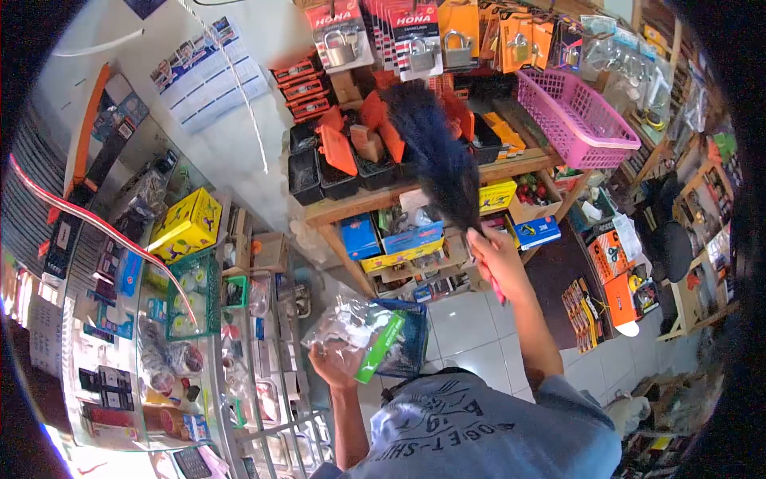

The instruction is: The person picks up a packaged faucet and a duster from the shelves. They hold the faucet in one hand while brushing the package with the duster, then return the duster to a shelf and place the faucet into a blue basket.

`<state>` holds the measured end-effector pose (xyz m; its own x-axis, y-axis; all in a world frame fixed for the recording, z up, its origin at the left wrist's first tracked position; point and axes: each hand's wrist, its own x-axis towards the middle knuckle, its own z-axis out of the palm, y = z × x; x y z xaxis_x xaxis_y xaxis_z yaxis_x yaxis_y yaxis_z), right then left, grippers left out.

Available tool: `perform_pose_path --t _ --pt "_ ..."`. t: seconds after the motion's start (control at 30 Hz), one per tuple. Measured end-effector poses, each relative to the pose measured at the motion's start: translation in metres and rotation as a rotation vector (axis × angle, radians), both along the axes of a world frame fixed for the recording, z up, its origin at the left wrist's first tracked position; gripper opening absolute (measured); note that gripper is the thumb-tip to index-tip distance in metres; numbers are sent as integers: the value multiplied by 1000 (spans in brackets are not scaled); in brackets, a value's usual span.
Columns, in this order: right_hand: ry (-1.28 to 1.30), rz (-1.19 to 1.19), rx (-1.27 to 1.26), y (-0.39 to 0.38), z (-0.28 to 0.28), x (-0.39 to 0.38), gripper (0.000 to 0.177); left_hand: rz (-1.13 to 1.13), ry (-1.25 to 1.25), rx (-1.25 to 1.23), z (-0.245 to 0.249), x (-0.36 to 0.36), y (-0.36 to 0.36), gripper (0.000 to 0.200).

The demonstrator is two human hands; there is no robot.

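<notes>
My right hand (496, 262) is closed around the pink handle of a dark feather duster (435, 144). The duster's bristles reach up across the wooden shelf, in front of black bins with orange lids (338, 150) and below the hanging padlock packs (416, 49). Lower left, my left hand (333, 366) grips a clear plastic bag (345, 326) with a green label strip (381, 347). Behind the bag is a blue basket (411, 339); whether my fingers also hold it is hidden.
A pink basket (578, 120) stands on the shelf's right side. Small boxes fill the lower shelf, including a blue box (537, 231). On the left, a glass case holds a green basket (191, 291) and a yellow box (185, 226). A white cord (239, 88) hangs above.
</notes>
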<state>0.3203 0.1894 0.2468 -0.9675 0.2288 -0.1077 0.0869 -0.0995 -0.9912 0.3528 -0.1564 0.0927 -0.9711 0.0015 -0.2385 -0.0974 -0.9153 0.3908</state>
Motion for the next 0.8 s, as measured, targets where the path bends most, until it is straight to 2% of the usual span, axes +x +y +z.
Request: perform_pose_path --t 0.03,0.07,0.1,0.13,0.17,0.2,0.27,0.33,0.37,0.43,0.6,0.73,0.8 --pt "40 -6 14 -4 14 -15 29 5 -50 -81 12 6 6 46" --pt "80 60 -28 -1 18 -32 19 10 -101 -164 18 9 11 47" --pt "89 34 -36 -1 14 -54 44 -110 -20 -33 12 7 13 57" --pt "198 26 -85 -7 22 -70 71 -117 -22 -38 -5 7 11 57" --pt "240 -10 -88 -7 25 -86 73 -98 -24 -99 -29 4 6 57" --pt "238 -21 -99 -8 21 -99 73 -81 -26 -162 -41 3 1 57" --pt "305 -80 -50 -10 11 -116 73 -127 -36 -121 -29 6 6 56" --pt "327 -28 -59 -9 9 -115 70 -159 34 -155 -20 13 9 55" --pt "319 -37 -124 -5 2 -116 67 -175 44 -86 -1 19 18 56" --pt "333 -90 -186 -7 -4 -116 57 -176 29 -75 3 26 17 57" --pt "363 -34 -338 1 -6 -138 54 -193 -23 -26 -23 35 -11 56" --pt "251 -80 -88 -9 -15 -150 50 -309 -59 -36 -14 37 -24 54" --pt "306 -87 -82 -8 -29 -147 54 -334 -90 -48 -11 36 -32 54"
